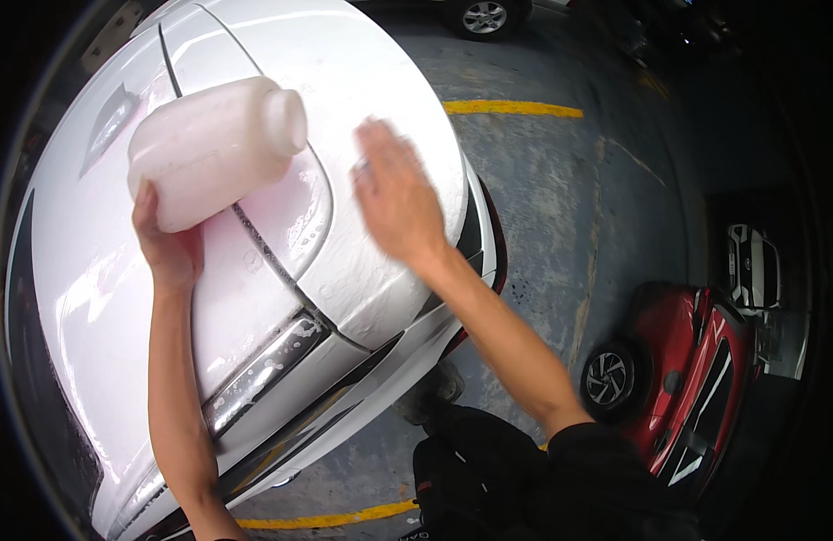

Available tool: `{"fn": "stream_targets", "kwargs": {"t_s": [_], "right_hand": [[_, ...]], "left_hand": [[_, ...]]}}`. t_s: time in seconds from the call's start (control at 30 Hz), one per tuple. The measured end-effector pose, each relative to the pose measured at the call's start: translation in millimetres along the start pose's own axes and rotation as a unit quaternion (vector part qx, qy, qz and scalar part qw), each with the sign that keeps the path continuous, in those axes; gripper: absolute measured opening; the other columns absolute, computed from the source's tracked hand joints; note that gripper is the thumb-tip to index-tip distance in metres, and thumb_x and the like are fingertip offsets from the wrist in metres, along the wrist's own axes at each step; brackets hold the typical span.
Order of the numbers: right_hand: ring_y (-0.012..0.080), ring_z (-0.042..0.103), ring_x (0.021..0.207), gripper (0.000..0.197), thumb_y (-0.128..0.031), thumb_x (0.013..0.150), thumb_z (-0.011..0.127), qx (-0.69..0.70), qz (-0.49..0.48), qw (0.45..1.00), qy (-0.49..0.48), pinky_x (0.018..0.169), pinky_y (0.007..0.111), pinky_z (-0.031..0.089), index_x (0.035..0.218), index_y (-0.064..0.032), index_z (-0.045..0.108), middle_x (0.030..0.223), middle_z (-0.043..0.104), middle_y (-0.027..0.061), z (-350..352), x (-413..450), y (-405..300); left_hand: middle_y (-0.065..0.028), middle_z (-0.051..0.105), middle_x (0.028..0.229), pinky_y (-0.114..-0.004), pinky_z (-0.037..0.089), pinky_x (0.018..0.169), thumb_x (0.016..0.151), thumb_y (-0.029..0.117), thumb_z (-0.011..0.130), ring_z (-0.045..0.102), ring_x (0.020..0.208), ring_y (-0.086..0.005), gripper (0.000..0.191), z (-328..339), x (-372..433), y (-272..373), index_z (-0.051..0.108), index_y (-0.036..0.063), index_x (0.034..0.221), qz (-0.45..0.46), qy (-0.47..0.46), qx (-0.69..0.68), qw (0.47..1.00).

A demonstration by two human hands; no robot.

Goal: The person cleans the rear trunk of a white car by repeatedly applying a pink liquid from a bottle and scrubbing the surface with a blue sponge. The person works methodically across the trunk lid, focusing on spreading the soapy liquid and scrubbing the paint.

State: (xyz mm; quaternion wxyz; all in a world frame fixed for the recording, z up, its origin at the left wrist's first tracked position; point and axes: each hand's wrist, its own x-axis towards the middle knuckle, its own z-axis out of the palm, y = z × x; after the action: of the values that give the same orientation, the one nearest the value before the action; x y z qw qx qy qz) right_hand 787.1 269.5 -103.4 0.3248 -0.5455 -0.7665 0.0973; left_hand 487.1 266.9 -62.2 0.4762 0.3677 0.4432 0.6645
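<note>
My left hand grips a large translucent plastic jar with a round white cap or neck, tilted on its side over the white car's hood. Under and beside the jar, the hood has wet, foamy patches and a pinkish tint. My right hand, somewhat blurred, is at the front of the car, over or on its wet, bubbly surface. Its palm faces down and its fingers point up the view. Whether it touches the paint, or has something small under it, I cannot tell. A wet headlight lies below the jar.
A red car stands at the lower right, with a white vehicle beyond it. Another vehicle's wheel shows at the top. The grey floor bears a yellow line.
</note>
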Motion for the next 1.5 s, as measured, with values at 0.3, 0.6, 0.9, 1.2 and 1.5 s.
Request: {"fn": "stream_targets", "kwargs": {"t_s": [0.3,0.6,0.9,1.2,1.5], "right_hand": [[0.0459,0.038,0.154,0.057,-0.025,0.111,0.045,-0.016,0.007,0.999,0.029,0.130,0.053,0.028,0.153,0.0122,0.043,0.160,0.043,0.0341,3,11,-8],[0.0509,0.045,0.147,0.045,-0.016,0.104,0.054,-0.079,0.017,0.992,0.093,0.128,0.052,0.032,0.139,0.0129,0.055,0.155,0.048,0.0354,18,21,-15],[0.0411,0.050,0.146,0.043,-0.024,0.109,0.052,0.038,0.044,0.979,-0.194,0.125,0.052,0.036,0.139,0.0058,0.061,0.149,0.058,0.0271,-1,21,-40],[0.0355,0.034,0.158,0.059,-0.037,0.114,0.038,-0.031,-0.005,0.999,-0.043,0.133,0.045,0.021,0.157,0.0017,0.048,0.168,0.039,0.0241,16,95,39],[0.0353,0.041,0.155,0.055,-0.032,0.115,0.037,-0.085,-0.004,0.994,-0.063,0.132,0.046,0.026,0.156,0.0025,0.048,0.162,0.049,0.0229,-4,133,85]], "left_hand": [[-0.0159,0.056,0.150,-0.044,0.042,0.119,0.103,0.054,0.056,0.054,0.139,-0.0279,0.076,1,-12,-8,0.046,-0.0017,0.155,-0.029,-0.098,0.078,0.992],[-0.0200,0.047,0.154,-0.043,0.036,0.120,0.092,0.060,0.066,0.047,0.143,-0.0308,0.101,52,-26,2,0.028,0.0009,0.165,0.014,-0.095,0.152,0.984],[-0.0181,0.052,0.149,-0.045,0.043,0.114,0.096,0.062,0.061,0.053,0.136,-0.0298,0.090,26,-21,-4,0.035,0.0035,0.160,0.002,-0.056,0.094,0.994],[-0.0191,0.060,0.141,-0.042,0.054,0.085,0.104,0.069,0.042,0.065,0.115,-0.0336,0.077,50,-12,19,0.045,0.0099,0.153,-0.005,0.002,-0.142,0.990],[-0.0221,0.054,0.150,-0.043,0.056,0.084,0.104,0.072,0.038,0.063,0.126,-0.0446,0.083,45,-6,26,0.040,0.0097,0.159,-0.011,0.030,-0.180,0.983]]}}
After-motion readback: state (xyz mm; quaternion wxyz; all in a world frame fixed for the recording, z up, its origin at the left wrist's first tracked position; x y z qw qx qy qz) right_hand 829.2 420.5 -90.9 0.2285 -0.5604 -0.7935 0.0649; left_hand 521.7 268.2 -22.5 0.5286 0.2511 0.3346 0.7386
